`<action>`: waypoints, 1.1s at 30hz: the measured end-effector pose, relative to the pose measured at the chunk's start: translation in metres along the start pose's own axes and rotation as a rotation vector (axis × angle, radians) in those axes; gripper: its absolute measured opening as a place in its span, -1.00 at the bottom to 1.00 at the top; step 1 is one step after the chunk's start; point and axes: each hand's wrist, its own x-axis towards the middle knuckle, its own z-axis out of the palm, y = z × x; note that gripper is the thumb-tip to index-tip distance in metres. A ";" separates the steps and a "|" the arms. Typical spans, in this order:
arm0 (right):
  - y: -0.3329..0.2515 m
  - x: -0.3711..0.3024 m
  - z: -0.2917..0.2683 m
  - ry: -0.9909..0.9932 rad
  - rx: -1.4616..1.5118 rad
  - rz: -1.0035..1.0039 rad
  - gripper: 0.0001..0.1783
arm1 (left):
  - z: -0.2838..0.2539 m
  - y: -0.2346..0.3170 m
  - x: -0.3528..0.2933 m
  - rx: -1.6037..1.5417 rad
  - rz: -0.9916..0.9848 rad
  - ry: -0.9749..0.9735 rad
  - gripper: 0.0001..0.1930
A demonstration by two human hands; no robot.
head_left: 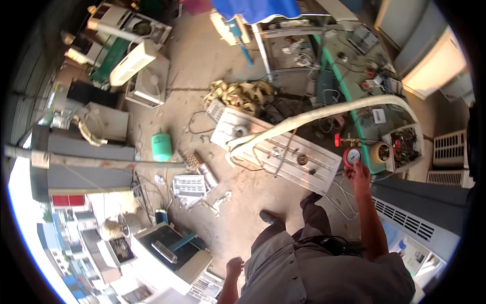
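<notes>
At the bench's near end, my right hand point(358, 175) is closed on a pressure gauge point(352, 156) with a red rim and a white dial. Just beyond it, a brass valve with a red knob point(337, 140) has a dark hose leading off over the bench. Down by my side hangs my left hand point(234, 266), its fingers loosely curled with nothing seen in them. A long white metal panel point(316, 169) lies before my feet, with small parts on it. From it, a pale wrapped pipe point(309, 117) arches over to the bench.
The green-edged workbench point(349, 96) carries tools, a bin of small parts point(417, 137) and a round tub point(379, 153). A green gas cylinder point(161, 147) stands on the floor to the left. Old appliance casings point(147, 83) and a grey-white unit point(405, 218) flank the space.
</notes>
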 end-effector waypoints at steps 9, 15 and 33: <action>0.067 -0.193 0.271 -1.338 -0.843 -0.006 -0.66 | -0.058 0.203 -0.039 -0.359 0.637 -0.337 -0.40; 0.132 -0.287 0.419 -1.391 -0.948 0.519 -0.53 | -0.106 0.147 -0.041 -0.881 0.504 -0.289 -0.57; 0.341 -0.577 0.556 -2.857 -1.875 0.462 -0.44 | -0.207 -0.054 -0.086 -2.209 0.226 0.969 -0.83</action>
